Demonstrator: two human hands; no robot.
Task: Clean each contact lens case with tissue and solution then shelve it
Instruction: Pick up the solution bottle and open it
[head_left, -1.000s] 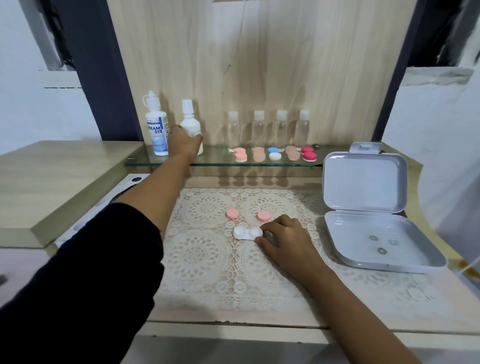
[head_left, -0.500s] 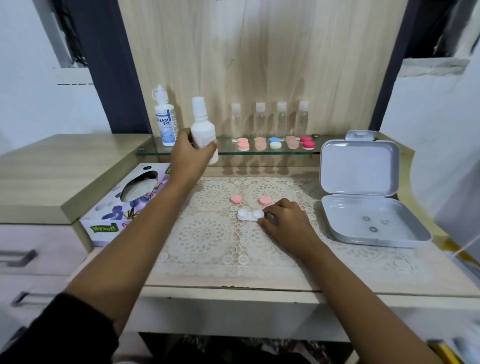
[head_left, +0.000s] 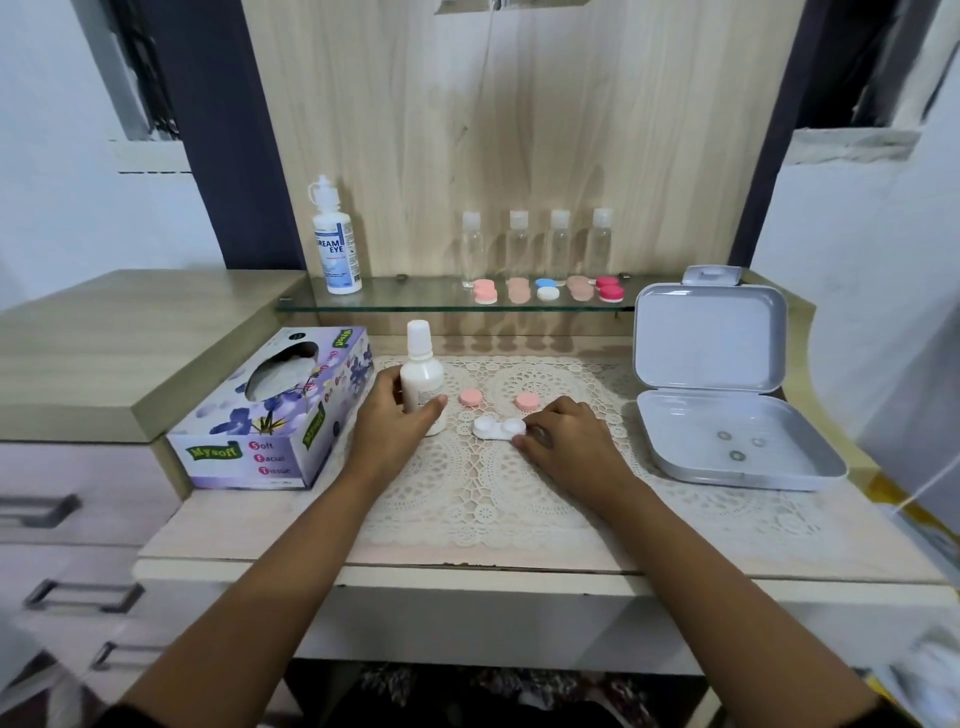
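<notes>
My left hand (head_left: 396, 426) grips a small white solution bottle (head_left: 422, 375), standing upright on the lace mat (head_left: 467, 493) beside the tissue box (head_left: 275, 415). An open white lens case (head_left: 498, 428) lies on the mat, and my right hand (head_left: 563, 441) touches its right end with curled fingers. Two pink caps (head_left: 471, 397) (head_left: 527, 400) lie just behind the case. Several closed lens cases (head_left: 545, 290) in pink, beige, blue-white and red sit in a row on the glass shelf (head_left: 405, 301).
A labelled solution bottle (head_left: 336, 244) stands at the shelf's left, with several clear small bottles (head_left: 535, 244) behind the cases. An open grey box (head_left: 727, 415) holding three lenses sits on the right. Drawers (head_left: 78, 519) lie to the left.
My left hand brought the white bottle down from the glass shelf and set it on the mat beside the tissue box. My right hand stayed at the lens case.
</notes>
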